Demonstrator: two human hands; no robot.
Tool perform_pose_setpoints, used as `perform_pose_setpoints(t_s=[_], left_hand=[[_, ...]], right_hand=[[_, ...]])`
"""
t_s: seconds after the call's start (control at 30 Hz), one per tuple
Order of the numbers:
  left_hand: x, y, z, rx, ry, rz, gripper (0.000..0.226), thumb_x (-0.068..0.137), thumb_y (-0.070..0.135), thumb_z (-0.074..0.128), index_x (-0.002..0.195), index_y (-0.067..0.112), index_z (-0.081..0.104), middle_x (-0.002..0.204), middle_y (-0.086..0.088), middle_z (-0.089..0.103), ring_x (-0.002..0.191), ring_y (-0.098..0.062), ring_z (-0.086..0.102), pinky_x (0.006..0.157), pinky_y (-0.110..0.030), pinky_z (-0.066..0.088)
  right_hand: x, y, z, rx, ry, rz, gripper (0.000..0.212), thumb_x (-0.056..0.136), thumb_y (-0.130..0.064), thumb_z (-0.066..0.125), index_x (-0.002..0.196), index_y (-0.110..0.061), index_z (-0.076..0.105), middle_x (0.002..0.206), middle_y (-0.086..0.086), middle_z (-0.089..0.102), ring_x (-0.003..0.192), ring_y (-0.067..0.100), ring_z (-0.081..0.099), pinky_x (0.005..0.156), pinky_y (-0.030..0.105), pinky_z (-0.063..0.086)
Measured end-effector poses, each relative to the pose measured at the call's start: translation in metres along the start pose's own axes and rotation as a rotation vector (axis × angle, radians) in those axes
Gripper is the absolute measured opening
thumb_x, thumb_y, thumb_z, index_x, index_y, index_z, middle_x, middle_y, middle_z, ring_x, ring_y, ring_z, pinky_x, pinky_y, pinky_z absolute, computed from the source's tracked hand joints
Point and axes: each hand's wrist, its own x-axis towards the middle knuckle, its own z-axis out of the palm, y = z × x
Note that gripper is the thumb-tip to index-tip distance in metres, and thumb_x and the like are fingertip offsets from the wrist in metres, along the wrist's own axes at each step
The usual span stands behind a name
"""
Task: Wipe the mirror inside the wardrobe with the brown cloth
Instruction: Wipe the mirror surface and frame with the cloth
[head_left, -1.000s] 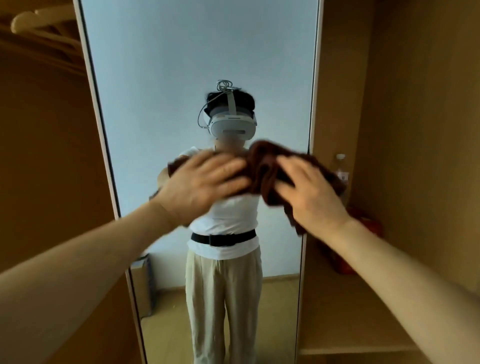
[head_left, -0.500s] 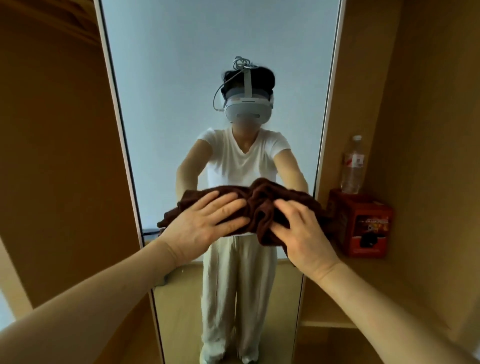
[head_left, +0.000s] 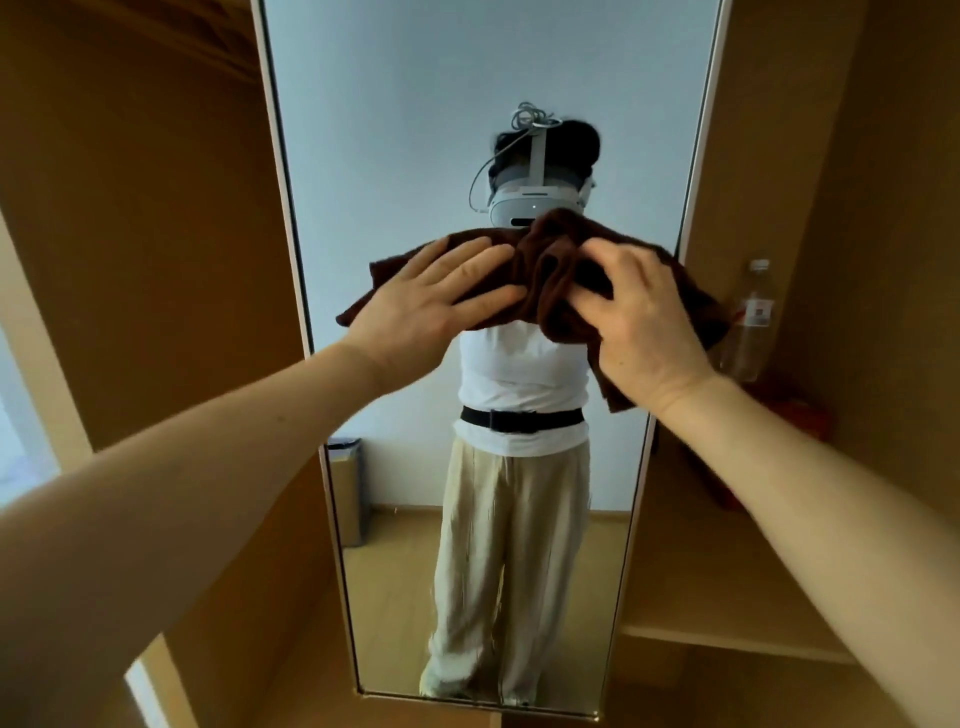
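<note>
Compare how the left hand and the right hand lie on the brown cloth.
The left hand lies flat with straight, spread fingers; the right hand curls its fingers into folds of the brown cloth. The left hand covers a smoother part; the right hand sits where the cloth bunches. Both hands hold it against the mirror.

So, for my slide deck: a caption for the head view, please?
Left hand flat and right hand gripping press the brown cloth against the wardrobe mirror.
</note>
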Motion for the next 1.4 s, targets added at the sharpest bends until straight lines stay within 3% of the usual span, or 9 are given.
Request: perform_pose_setpoints(t_s=[0.1,0.3,0.43,0.57,0.67,0.83,1.17,1.27,1.4], left_hand=[[-0.022,0.022,0.019,-0.055,0.044,-0.003,0.074,0.078,-0.011,0.059,0.141,0.022,0.040,0.150,-0.014,0.035,0.140,-0.034,0.029,0.115,-0.051,0.021],[-0.095,0.059,0.035,-0.093,-0.169,0.124,0.064,0.084,0.003,0.039,0.144,0.024,0.038,0.152,-0.012,0.034,0.142,-0.031,0.024,0.117,-0.050,0.012],[-0.090,0.039,0.018,-0.074,-0.228,0.199,0.065,0.079,0.005,0.044,0.142,0.021,0.045,0.149,-0.012,0.039,0.139,-0.033,0.033,0.113,-0.055,0.023],[-0.055,-0.012,-0.004,-0.010,-0.123,0.114,0.073,0.074,-0.006,0.043,0.142,0.021,0.045,0.150,-0.015,0.037,0.139,-0.036,0.032,0.111,-0.058,0.026],[-0.035,-0.045,-0.015,0.021,-0.011,0.045,0.075,0.076,-0.011,0.055,0.142,0.022,0.042,0.150,-0.015,0.036,0.139,-0.036,0.031,0.114,-0.053,0.024],[-0.059,-0.024,0.018,-0.118,0.092,-0.042,0.074,0.079,-0.007,0.066,0.142,0.023,0.042,0.151,-0.014,0.035,0.140,-0.035,0.030,0.114,-0.049,0.023],[-0.137,0.033,0.056,-0.105,-0.096,0.163,0.069,0.082,0.003,0.044,0.147,0.024,0.033,0.153,-0.013,0.031,0.142,-0.031,0.024,0.113,-0.052,0.026],[-0.111,0.018,0.043,-0.093,-0.030,0.131,0.064,0.084,0.000,0.032,0.144,0.021,0.041,0.150,-0.015,0.035,0.140,-0.035,0.030,0.113,-0.052,0.026],[-0.063,0.004,0.032,-0.115,0.130,0.012,0.060,0.085,-0.005,0.054,0.140,0.019,0.047,0.148,-0.017,0.039,0.137,-0.037,0.034,0.112,-0.051,0.028]], right_hand=[[-0.034,-0.020,0.016,0.045,0.026,0.043,0.033,0.091,-0.008,0.044,0.118,-0.011,0.062,0.128,0.016,0.044,0.113,0.036,0.041,0.096,0.046,0.039],[-0.112,-0.068,0.046,0.080,-0.130,-0.003,0.040,0.080,0.000,0.066,0.118,-0.013,0.063,0.127,0.015,0.041,0.111,0.035,0.045,0.094,0.045,0.041],[-0.087,-0.058,0.034,0.079,-0.222,-0.180,0.040,0.084,-0.002,0.044,0.117,-0.014,0.063,0.123,0.016,0.048,0.108,0.034,0.047,0.086,0.047,0.048],[-0.011,-0.037,0.016,-0.001,-0.160,-0.169,0.038,0.079,0.007,0.058,0.113,-0.007,0.065,0.122,0.021,0.053,0.106,0.042,0.050,0.086,0.055,0.045],[0.038,-0.035,0.007,-0.020,-0.042,-0.096,0.037,0.082,0.002,0.048,0.112,-0.008,0.066,0.121,0.022,0.054,0.104,0.044,0.050,0.086,0.054,0.044],[0.013,-0.065,0.034,0.008,0.128,0.056,0.035,0.084,0.001,0.051,0.113,-0.011,0.067,0.121,0.018,0.056,0.106,0.036,0.045,0.087,0.046,0.041],[-0.088,-0.079,0.079,-0.031,-0.009,-0.299,0.031,0.092,-0.015,0.044,0.123,-0.019,0.050,0.125,0.010,0.041,0.111,0.029,0.044,0.093,0.040,0.035],[-0.061,-0.051,0.068,-0.065,0.018,-0.346,0.030,0.090,-0.012,0.047,0.120,-0.016,0.047,0.125,0.013,0.039,0.112,0.032,0.042,0.094,0.044,0.036],[-0.012,-0.022,0.045,-0.145,0.119,-0.264,0.031,0.082,-0.008,0.065,0.111,-0.010,0.056,0.122,0.018,0.047,0.107,0.035,0.043,0.088,0.046,0.034]])
